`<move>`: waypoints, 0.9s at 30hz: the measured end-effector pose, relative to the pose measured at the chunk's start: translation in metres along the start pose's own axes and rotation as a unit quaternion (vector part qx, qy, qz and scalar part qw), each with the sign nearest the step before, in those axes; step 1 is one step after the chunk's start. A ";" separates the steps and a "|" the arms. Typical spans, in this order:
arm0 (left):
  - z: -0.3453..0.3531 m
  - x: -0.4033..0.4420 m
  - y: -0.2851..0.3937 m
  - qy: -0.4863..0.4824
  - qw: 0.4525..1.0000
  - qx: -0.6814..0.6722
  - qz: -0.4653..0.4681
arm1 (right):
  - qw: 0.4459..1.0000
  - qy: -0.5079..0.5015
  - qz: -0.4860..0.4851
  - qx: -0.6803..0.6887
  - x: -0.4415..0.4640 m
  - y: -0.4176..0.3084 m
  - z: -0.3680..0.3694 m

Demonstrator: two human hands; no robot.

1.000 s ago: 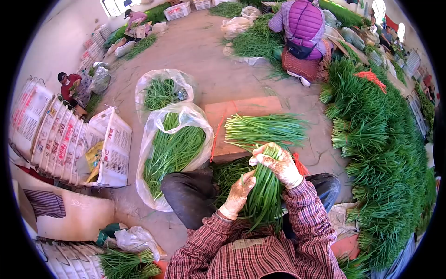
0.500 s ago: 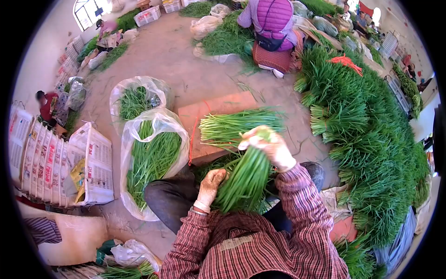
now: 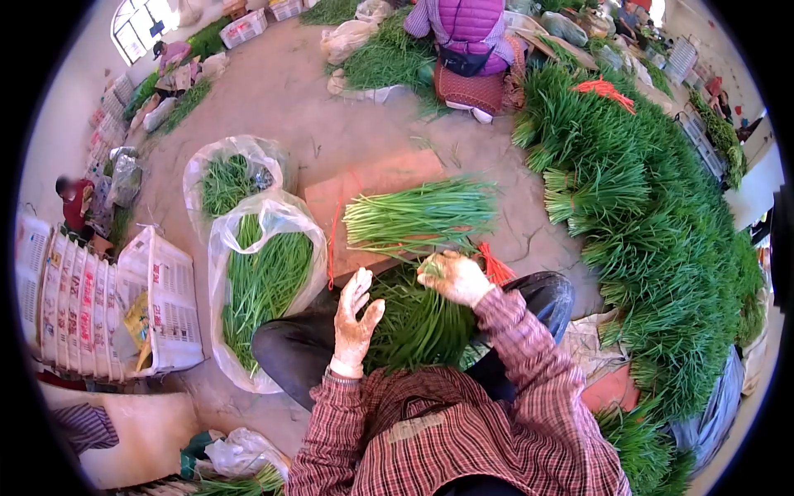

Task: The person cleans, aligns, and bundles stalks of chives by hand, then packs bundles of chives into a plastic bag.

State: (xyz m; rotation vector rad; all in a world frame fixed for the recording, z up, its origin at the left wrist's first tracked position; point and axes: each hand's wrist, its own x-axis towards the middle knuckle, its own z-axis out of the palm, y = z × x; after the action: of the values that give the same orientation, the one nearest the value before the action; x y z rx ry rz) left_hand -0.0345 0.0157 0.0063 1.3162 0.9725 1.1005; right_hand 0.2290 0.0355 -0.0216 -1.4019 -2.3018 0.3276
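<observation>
My right hand is closed around the stem end of a bunch of long green chives, whose leaves trail down over my lap. My left hand is raised at the bunch's left side, thumb and fingers apart, holding nothing. Both hands appear to wear pale, soiled gloves. Beyond them, a pile of chives lies across a reddish-brown board, pale stems to the left. Orange-red ties show just past my right hand. How much of the bunch is separate from the greens beneath is hidden.
Left of my knee stand open plastic bags of greens and stacked white crates. A long heap of chive bundles runs along the right, with orange-red ties on top. A person in a purple vest sits ahead.
My right hand has lowered toward my lap with the bunch. My left hand has moved up and left, and its fingers have opened. Orange-red ties beside the board have come into view.
</observation>
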 end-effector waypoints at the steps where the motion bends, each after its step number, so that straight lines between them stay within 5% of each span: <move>1: -0.001 -0.002 -0.002 0.008 1.000 0.008 0.013 | 0.941 0.039 0.115 0.314 0.005 -0.022 -0.022; 2: -0.002 -0.001 -0.004 0.005 1.000 -0.004 0.013 | 0.769 0.066 0.224 0.595 0.005 -0.037 -0.029; 4: -0.003 -0.004 -0.001 0.002 1.000 -0.006 0.001 | 0.708 0.046 0.132 0.692 0.013 -0.020 -0.020; 6: 0.000 -0.004 0.004 0.004 1.000 -0.007 0.015 | 0.918 -0.088 0.244 0.299 0.009 -0.022 -0.023; 7: -0.001 0.002 0.009 0.005 1.000 -0.004 0.025 | 0.782 0.030 0.218 0.584 0.003 -0.029 -0.015; 9: 0.001 -0.004 0.013 0.002 1.000 -0.014 0.024 | 0.719 0.057 0.172 0.672 0.004 -0.016 -0.005; 10: 0.002 -0.003 0.014 -0.009 0.999 -0.025 0.024 | 0.709 0.037 0.182 0.681 0.015 -0.014 -0.007; 11: 0.003 -0.004 0.016 -0.010 0.999 -0.009 0.037 | 0.820 0.006 0.226 0.526 0.015 -0.021 -0.008; 12: 0.003 -0.002 0.017 -0.011 0.999 0.006 0.052 | 0.853 -0.015 0.229 0.468 0.008 -0.024 -0.015; 14: -0.003 0.000 0.017 -0.007 0.999 -0.002 0.043 | 0.709 0.107 0.112 0.688 0.010 -0.029 -0.020; 15: -0.002 -0.005 0.016 -0.005 0.999 -0.015 0.028 | 0.572 0.109 0.124 0.804 0.013 -0.028 -0.019; 16: -0.001 -0.002 0.021 -0.005 0.999 -0.026 0.024 | 0.686 0.071 0.166 0.704 0.024 -0.020 -0.014; 18: -0.005 -0.001 0.019 -0.012 0.999 -0.001 0.041 | 0.791 0.031 0.229 0.566 0.011 -0.018 -0.012; 19: -0.005 0.000 0.019 -0.009 0.999 -0.011 0.047 | 0.723 0.107 0.110 0.674 0.013 -0.017 -0.011; 20: -0.007 0.000 0.017 -0.005 0.999 -0.028 0.026 | 0.572 0.138 0.153 0.794 0.014 -0.028 -0.021; 22: -0.004 0.002 0.022 -0.014 0.999 -0.037 0.031 | 0.817 0.035 0.199 0.541 0.025 -0.012 -0.011; 23: -0.005 0.005 0.023 -0.022 0.998 -0.025 0.049 | 0.824 0.013 0.231 0.517 0.020 -0.018 -0.018; 26: -0.005 0.006 0.028 -0.013 0.999 -0.026 0.043 | 0.659 0.132 0.112 0.732 0.027 -0.033 -0.043; 27: -0.005 0.004 0.029 -0.018 0.999 -0.033 0.038 | 0.644 0.114 0.079 0.752 0.032 -0.028 -0.045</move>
State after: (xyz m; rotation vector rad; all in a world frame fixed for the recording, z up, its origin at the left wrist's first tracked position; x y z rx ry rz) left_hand -0.0400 0.0192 0.0349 1.3243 0.8593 1.1525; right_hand 0.2148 0.0503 0.0369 -0.5675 -0.8828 1.5267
